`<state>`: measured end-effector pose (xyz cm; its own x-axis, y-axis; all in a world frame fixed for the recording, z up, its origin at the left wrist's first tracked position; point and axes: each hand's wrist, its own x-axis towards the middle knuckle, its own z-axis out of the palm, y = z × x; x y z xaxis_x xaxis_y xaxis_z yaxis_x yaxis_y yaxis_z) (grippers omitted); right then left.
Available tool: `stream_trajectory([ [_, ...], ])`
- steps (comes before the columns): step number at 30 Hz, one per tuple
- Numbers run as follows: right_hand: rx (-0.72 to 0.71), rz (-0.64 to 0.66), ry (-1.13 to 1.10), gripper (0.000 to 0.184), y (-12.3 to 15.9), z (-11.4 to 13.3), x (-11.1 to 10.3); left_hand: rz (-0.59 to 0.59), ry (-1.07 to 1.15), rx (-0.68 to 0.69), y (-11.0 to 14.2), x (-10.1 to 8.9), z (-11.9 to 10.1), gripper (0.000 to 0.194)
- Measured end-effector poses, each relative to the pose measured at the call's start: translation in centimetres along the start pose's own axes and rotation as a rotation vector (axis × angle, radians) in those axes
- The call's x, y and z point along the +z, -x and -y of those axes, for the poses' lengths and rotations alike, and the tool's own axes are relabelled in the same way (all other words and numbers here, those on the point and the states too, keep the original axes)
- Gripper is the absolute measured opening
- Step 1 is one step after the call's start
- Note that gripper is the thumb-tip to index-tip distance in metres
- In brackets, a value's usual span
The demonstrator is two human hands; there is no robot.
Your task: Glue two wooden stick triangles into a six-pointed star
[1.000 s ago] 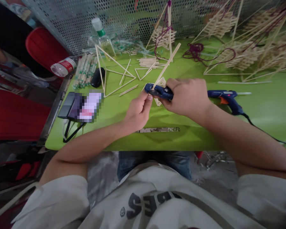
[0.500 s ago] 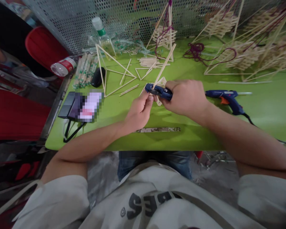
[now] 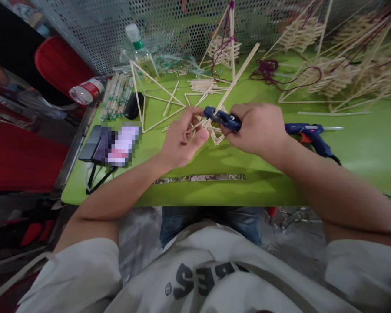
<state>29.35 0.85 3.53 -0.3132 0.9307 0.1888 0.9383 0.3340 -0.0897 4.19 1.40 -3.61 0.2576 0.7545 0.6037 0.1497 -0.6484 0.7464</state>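
My right hand (image 3: 259,126) is wrapped round blue pliers (image 3: 223,118). A pair of long wooden sticks (image 3: 237,78) rises up and to the right from the jaws of the pliers. My left hand (image 3: 182,139) is beside the jaws, fingers curved and thumb apart, with a thin stick end showing near its fingertips. I see no firm hold there. Below the pliers, a small frame of short sticks (image 3: 217,138) lies on the green table (image 3: 202,194), partly hidden by my hands.
A blue glue gun (image 3: 313,132) lies right of my right hand. A stick pyramid frame (image 3: 143,100), a phone (image 3: 124,145) and bundled sticks (image 3: 115,95) are on the left. Stick structures (image 3: 339,74) with purple string (image 3: 265,71) stand at the back right. A camouflage strip (image 3: 202,178) lies in front.
My left thumb and fingers have come apart and the hand has shifted slightly left. The pliers and the sticks have moved a little to the right, with the sticks tilting further right.
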Motion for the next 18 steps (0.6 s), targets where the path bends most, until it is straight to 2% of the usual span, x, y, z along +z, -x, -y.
stream_trajectory([
  [2,-0.043,0.036,0.005,0.028,0.2,0.7,0.6,-0.087,0.009,0.062,0.1,0.7,-0.2,0.054],
  [4,-0.081,0.06,-0.005,0.028,0.5,1.2,1.3,-0.091,-0.014,0.086,0.3,1.3,-0.7,0.053],
  [8,-0.1,0.044,-0.013,0.026,0.7,1.7,2.4,-0.079,0.008,0.038,0.6,2.2,-1.5,0.051],
  [12,-0.11,0.03,0.003,0.026,0.6,1.6,3.2,-0.109,0.124,-0.018,1.1,3.1,-1.2,0.048],
  [15,-0.128,0.034,0.027,0.028,0.6,1.9,3.3,-0.157,0.214,-0.063,1.8,3.8,-0.8,0.044],
  [18,-0.122,0.047,0.043,0.028,0.7,2.5,3.2,-0.236,0.186,-0.05,2.2,4.0,-0.7,0.042],
])
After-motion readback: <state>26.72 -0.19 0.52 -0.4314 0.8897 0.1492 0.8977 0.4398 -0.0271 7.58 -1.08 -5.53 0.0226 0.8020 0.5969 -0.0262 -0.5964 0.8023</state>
